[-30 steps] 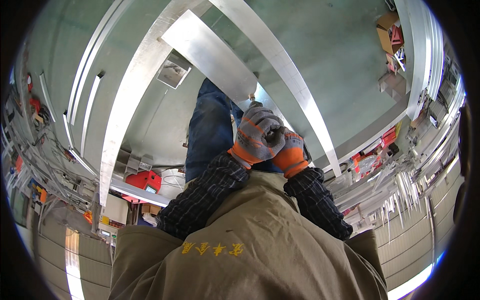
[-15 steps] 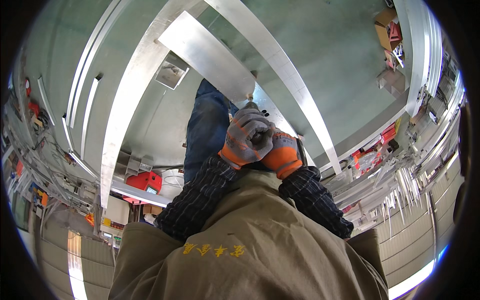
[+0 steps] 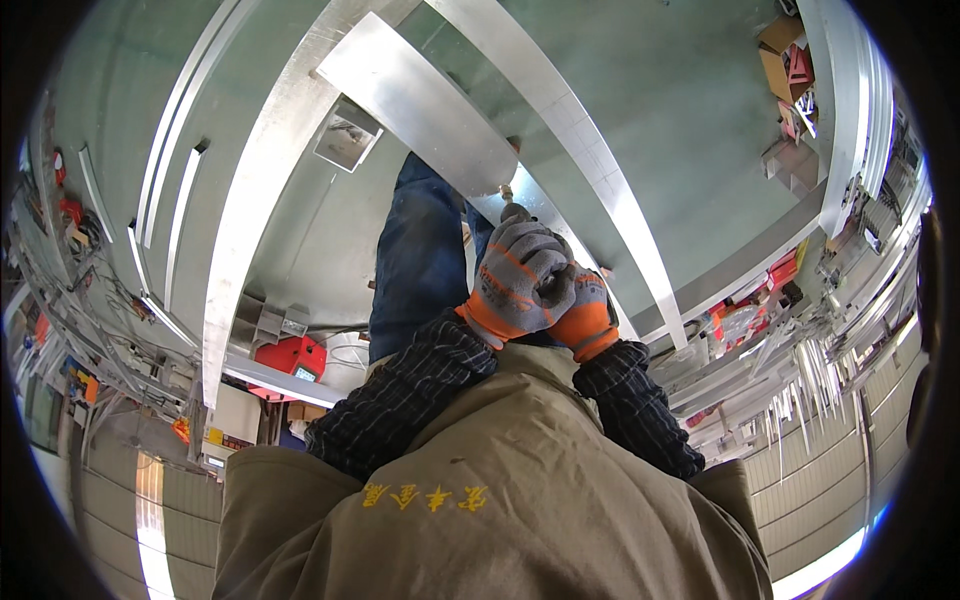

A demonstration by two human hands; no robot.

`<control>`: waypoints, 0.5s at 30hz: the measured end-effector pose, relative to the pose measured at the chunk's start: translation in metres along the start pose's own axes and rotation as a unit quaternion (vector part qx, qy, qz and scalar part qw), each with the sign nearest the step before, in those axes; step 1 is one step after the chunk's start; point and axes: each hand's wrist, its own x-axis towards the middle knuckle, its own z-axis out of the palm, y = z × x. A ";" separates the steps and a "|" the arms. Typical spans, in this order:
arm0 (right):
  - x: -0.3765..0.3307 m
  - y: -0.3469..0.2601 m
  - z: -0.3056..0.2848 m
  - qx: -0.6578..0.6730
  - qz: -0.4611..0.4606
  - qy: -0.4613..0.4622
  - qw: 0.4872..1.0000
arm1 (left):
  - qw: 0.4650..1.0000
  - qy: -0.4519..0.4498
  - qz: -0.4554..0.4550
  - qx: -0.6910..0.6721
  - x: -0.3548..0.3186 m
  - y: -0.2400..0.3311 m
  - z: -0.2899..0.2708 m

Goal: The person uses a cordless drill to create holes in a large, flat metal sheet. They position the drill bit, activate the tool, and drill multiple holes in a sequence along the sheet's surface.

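Both hands wear grey knit gloves with orange cuffs and are clasped together in front of my chest. My left hand (image 3: pixel 520 275) wraps over my right hand (image 3: pixel 590 320), which is mostly hidden under it. A dark, rounded tool end (image 3: pixel 515 212) pokes out above the left fingers. It points at a long flat aluminium strip (image 3: pixel 420 95) that runs diagonally just beyond the hands. The rest of the tool is covered by the gloves. Below the hands are my plaid sleeves and olive vest, and my blue trouser leg (image 3: pixel 415 260) shows past them.
Long aluminium profiles (image 3: pixel 245 230) and another strip (image 3: pixel 590 150) lie across the green floor. A red machine (image 3: pixel 290 358) stands at the lower left. Cardboard boxes (image 3: pixel 785 50) sit at the upper right, and racks of metal parts (image 3: pixel 810 370) line the right side.
The clasped hands have shifted slightly up and away from my chest toward the aluminium strip. The left hand now covers more of the right.
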 end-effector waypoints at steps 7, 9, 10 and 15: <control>0.005 -0.003 -0.004 -0.082 0.026 -0.053 0.995 | 1.000 0.007 -0.003 0.001 0.002 -0.002 0.000; 0.008 -0.008 -0.007 -0.116 0.018 -0.061 0.991 | 1.000 0.012 -0.005 -0.009 0.004 -0.005 0.000; 0.008 -0.007 -0.008 -0.113 0.000 -0.041 0.993 | 1.000 0.013 -0.007 -0.014 0.006 -0.005 -0.001; 0.009 -0.009 -0.010 -0.137 -0.020 -0.029 0.990 | 1.000 0.016 -0.007 -0.021 0.006 -0.007 0.001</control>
